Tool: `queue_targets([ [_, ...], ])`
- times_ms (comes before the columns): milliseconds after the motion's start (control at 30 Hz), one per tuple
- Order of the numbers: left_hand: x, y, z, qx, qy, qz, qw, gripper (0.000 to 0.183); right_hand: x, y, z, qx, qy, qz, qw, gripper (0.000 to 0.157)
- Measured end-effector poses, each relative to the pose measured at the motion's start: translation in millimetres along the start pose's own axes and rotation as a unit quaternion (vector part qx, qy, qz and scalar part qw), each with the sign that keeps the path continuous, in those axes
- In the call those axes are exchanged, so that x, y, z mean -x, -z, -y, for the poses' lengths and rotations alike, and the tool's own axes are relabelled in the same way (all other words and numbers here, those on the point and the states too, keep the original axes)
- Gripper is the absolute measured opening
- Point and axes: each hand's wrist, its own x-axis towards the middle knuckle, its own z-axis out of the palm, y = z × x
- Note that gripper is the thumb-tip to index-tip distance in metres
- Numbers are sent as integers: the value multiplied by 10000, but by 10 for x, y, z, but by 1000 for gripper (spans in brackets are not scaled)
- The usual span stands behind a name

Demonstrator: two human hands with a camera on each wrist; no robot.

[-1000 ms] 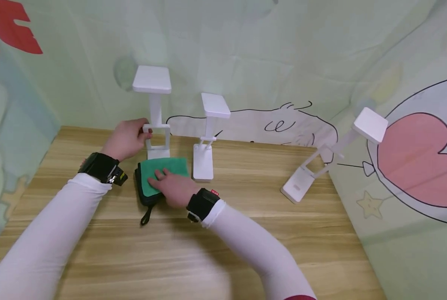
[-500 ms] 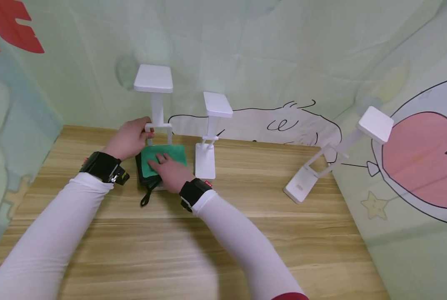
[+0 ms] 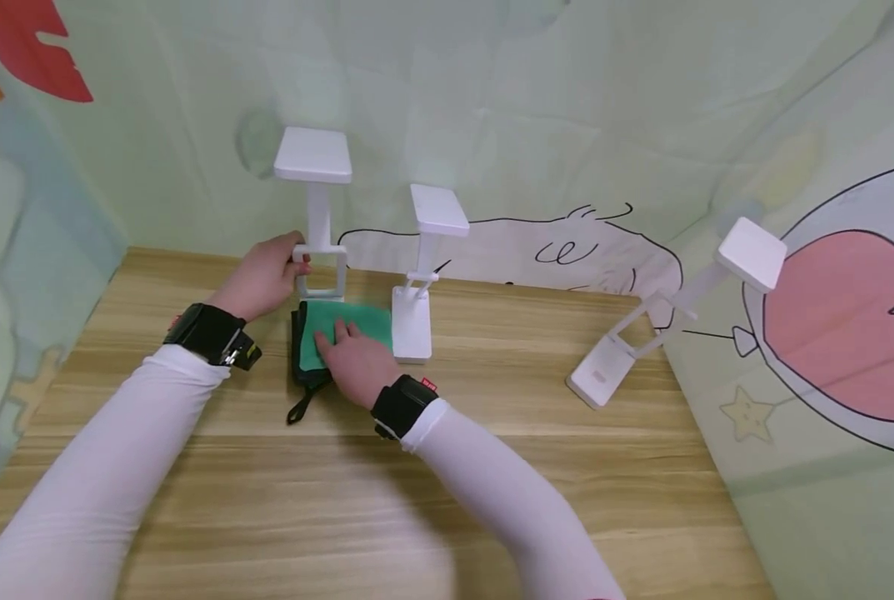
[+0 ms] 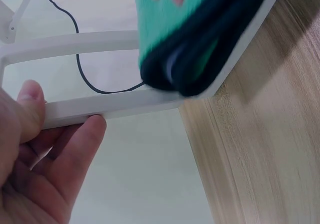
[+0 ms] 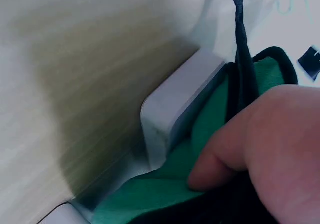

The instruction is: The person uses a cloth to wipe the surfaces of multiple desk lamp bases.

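Observation:
In the head view my left hand [image 3: 262,275] grips the folding frame of a white desk lamp [image 3: 313,156] at the back left. Thumb and fingers pinch one side bar of the frame [image 4: 115,103] in the left wrist view. My right hand [image 3: 360,362] lies with extended fingers on a folded green cleaning cloth [image 3: 372,321] with black edging and a black hanging loop [image 3: 297,411]. The cloth covers most of that lamp's base. Seen from the right wrist, the base's white edge [image 5: 170,103] shows beside the cloth, and a digit presses into the green fabric.
A second white desk lamp [image 3: 412,325] stands close to the cloth's right edge. Farther right, a third desk lamp [image 3: 602,371] stands tilted on the wooden table [image 3: 491,467]. A printed cloth backdrop [image 3: 536,125] hangs behind and beside the table.
My right hand slid the cloth away from me over the lamp base, then back toward me and a little right. The left hand keeps its hold on the lamp frame.

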Motion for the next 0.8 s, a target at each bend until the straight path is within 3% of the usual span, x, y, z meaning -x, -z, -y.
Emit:
queue_targets([
  [167, 12, 4, -9, -95, 34, 3, 9999, 7, 185, 28, 116, 208, 250, 203, 9993, 50],
  [333, 18, 6, -17, -49, 70, 48, 10000, 7, 243, 30, 196, 205, 407, 252, 9986, 52],
  [633, 42, -4, 32, 53, 36, 87, 9999, 8, 8, 1, 164, -209, 1088, -27, 9938, 56],
  [800, 12, -4, 31, 47, -92, 8, 9999, 7, -215, -24, 97, -562, 864, -165, 9945, 59],
])
